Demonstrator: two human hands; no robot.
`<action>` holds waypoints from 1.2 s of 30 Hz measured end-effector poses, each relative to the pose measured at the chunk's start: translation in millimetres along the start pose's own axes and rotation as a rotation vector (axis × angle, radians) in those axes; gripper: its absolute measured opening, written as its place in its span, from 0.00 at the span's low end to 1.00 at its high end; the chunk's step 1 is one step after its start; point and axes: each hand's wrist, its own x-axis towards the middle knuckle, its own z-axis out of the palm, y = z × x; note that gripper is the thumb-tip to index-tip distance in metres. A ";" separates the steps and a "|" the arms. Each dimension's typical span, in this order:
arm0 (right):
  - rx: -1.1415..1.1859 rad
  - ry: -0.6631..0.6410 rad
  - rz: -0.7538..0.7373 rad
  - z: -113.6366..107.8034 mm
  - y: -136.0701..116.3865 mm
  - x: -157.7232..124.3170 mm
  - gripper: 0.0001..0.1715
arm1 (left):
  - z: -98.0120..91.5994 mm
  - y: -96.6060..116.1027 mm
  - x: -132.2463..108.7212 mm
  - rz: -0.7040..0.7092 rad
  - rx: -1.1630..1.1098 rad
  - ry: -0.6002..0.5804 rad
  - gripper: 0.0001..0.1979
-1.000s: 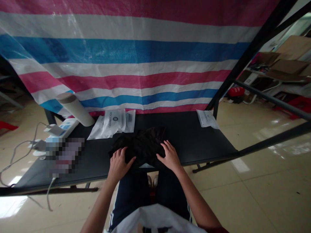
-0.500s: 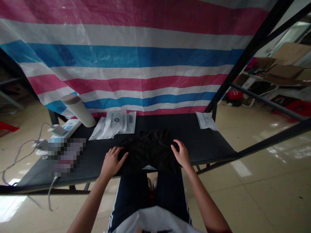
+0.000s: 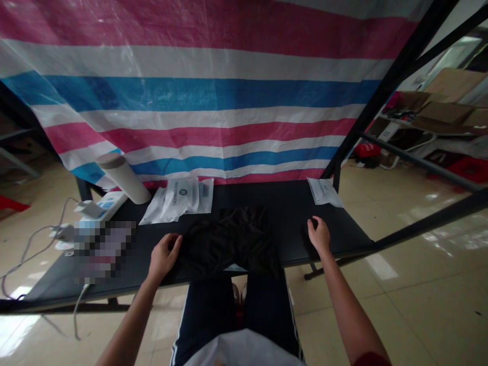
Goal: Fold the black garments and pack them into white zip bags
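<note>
A crumpled black cloth garment (image 3: 229,241) lies on the black table top (image 3: 293,203), near its front edge. My left hand (image 3: 163,256) rests at the garment's left edge, fingers touching the cloth and holding nothing. My right hand (image 3: 319,235) sits on the bare table top to the right of the garment, apart from it, with fingers slightly curled around nothing. Behind the garment lies a stack of white printed plastic packets (image 3: 177,199). A single white packet (image 3: 324,192) lies at the table's back right corner.
A beige tube (image 3: 124,178) lies tilted at the back left, beside a white box (image 3: 109,203). A pixelated patch (image 3: 102,249) hides part of the table's left end. White cables (image 3: 38,244) trail to the floor. A striped tarp hangs behind; a black metal frame (image 3: 396,86) stands right.
My hands have moved apart and off the middle of the garment, the left outward to its edge and the right onto the bare table. The garment now lies flatter and squarer.
</note>
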 end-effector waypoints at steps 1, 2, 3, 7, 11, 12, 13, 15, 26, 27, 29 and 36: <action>-0.064 -0.023 0.004 1.8 -2.9 1.1 0.34 | 0.1 0.3 -0.5 -0.012 -0.001 -0.003 0.22; -0.132 -0.050 0.011 4.1 -6.6 1.4 0.34 | 0.1 0.6 -0.8 -0.022 0.000 -0.003 0.22; -0.201 -0.080 0.022 6.5 -10.5 1.1 0.35 | 0.0 0.9 -0.8 -0.031 0.002 0.000 0.22; -0.379 -0.181 0.065 12.9 -21.4 -3.9 0.40 | -0.2 1.8 -0.5 -0.042 0.017 -0.004 0.23; -0.412 -0.203 0.052 12.5 -22.5 -7.3 0.42 | 0.0 2.2 -1.1 -0.022 0.028 -0.024 0.23; -0.416 -0.200 0.049 12.2 -22.3 -7.7 0.42 | 0.1 2.2 -1.3 -0.024 0.032 -0.028 0.23; -0.418 -0.197 0.046 11.9 -22.1 -7.9 0.42 | 0.1 2.0 -1.5 -0.028 0.038 -0.033 0.23; -0.423 -0.192 0.043 11.7 -22.1 -8.3 0.42 | 0.2 1.4 -1.8 -0.035 0.052 -0.047 0.24; -0.459 -0.241 0.049 12.7 -22.2 -6.8 0.46 | 4.1 -5.7 -1.7 -0.025 0.107 -0.047 0.25; -0.463 -0.247 0.048 12.6 -22.2 -6.8 0.47 | 4.0 -5.5 -1.4 -0.029 0.114 -0.049 0.25; -0.469 -0.252 0.038 12.3 -22.1 -7.2 0.48 | 3.6 -4.8 -1.1 -0.038 0.126 -0.055 0.25; -0.483 -0.256 0.039 12.0 -22.3 -7.2 0.49 | 2.6 -3.2 -0.7 -0.036 0.125 -0.052 0.25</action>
